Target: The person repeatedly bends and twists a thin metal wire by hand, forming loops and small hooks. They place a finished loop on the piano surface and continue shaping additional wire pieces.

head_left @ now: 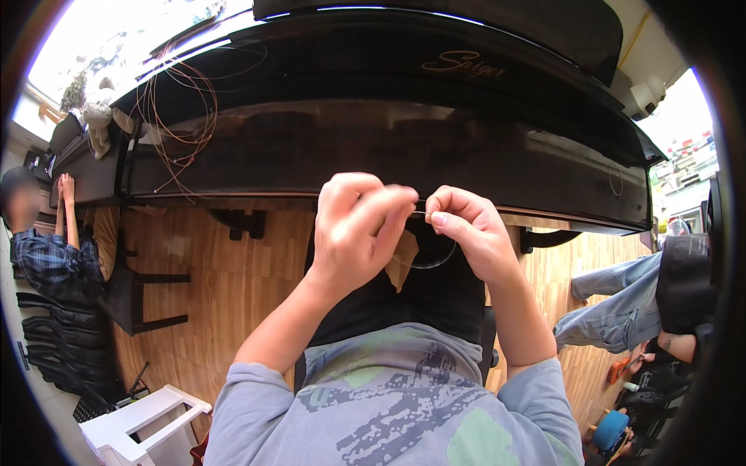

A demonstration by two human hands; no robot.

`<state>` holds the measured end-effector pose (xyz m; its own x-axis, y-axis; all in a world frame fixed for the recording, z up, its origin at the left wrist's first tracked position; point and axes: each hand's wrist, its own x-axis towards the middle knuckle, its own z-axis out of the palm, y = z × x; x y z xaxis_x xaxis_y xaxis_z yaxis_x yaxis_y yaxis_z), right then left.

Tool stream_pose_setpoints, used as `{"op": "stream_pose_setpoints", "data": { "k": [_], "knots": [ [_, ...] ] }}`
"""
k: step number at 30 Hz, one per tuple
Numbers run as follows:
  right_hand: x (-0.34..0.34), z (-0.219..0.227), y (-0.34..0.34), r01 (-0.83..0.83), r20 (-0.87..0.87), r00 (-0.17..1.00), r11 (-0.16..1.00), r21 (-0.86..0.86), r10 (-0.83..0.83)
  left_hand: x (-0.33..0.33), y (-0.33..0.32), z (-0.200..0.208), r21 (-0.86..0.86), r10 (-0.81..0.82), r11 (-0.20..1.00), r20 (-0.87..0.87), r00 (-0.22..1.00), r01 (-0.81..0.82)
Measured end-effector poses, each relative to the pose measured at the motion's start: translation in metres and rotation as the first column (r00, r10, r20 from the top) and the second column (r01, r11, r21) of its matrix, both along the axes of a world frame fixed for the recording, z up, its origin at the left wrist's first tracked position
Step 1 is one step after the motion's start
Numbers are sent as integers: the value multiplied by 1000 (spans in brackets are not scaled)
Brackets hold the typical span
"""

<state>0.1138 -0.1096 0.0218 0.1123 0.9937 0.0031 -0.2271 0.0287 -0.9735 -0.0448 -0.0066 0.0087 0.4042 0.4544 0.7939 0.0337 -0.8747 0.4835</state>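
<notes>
A thin, light-coloured wire string (430, 267) hangs in a loop between my two hands, over my lap. My right hand (478, 233) is closed, pinching the string between thumb and forefinger. Close beside it, my left hand (350, 229) is closed too, its fingers bent around the string's other part; the fingertips are slightly blurred. A short stretch of string spans the small gap between the hands. Below my left hand, a tan, pointed piece, maybe paper (399, 264), lies on my dark trousers.
A black piano (388, 140) stretches across in front of me. Loose coils of copper-coloured string (210, 116) lie at its left, a small loop (615, 180) at its right. One person (47, 256) sits far left; another (622, 299) stands right. A white stool (148, 423) is lower left.
</notes>
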Motion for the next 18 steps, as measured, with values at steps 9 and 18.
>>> {"op": "stream_pose_setpoints", "data": {
  "k": [9, 18],
  "knots": [
    [0, 4, -1, -36, -116, 993, 998, -44, 31, -5, 4, 11, 342, 29, 940, -121, 992, 14],
    [-1, 10, -1, -80, -195, 980, 981, -175, 45, -8, 13, 13, 532, 72, 846, -166, 984, 28]
  ]
}}
